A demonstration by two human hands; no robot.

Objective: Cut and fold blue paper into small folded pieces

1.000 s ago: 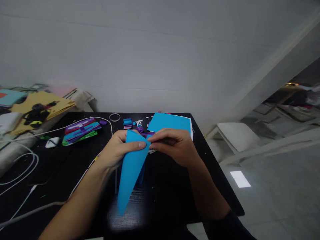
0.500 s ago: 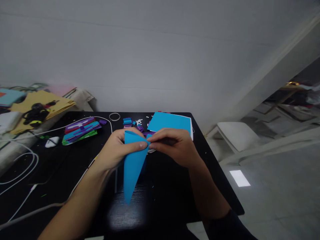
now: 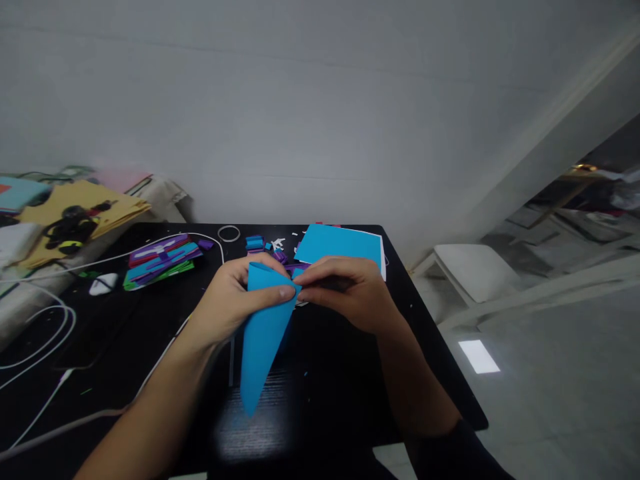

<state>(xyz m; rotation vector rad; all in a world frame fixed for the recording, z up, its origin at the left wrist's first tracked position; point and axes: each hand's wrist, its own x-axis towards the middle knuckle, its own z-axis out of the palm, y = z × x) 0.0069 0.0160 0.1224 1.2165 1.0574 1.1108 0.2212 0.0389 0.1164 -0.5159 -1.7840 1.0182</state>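
A sheet of blue paper (image 3: 263,333), rolled or folded into a cone shape, hangs over the black table with its narrow tip pointing down. My left hand (image 3: 237,293) grips its upper part, thumb across the front and fingers behind. At the paper's upper right corner, my right hand (image 3: 345,290) pinches the edge between thumb and fingertips. Both hands meet near that corner. The far side of the paper and the fingers behind it are hidden.
On the black table (image 3: 350,400) lie blue sheets (image 3: 340,245), a stack of coloured paper (image 3: 163,260), small scraps, a tape ring (image 3: 229,233), white cables and a phone (image 3: 97,333). A white chair (image 3: 470,270) stands to the right.
The cone's lower tip has swung slightly left and down. Both hands keep their hold and have hardly moved.
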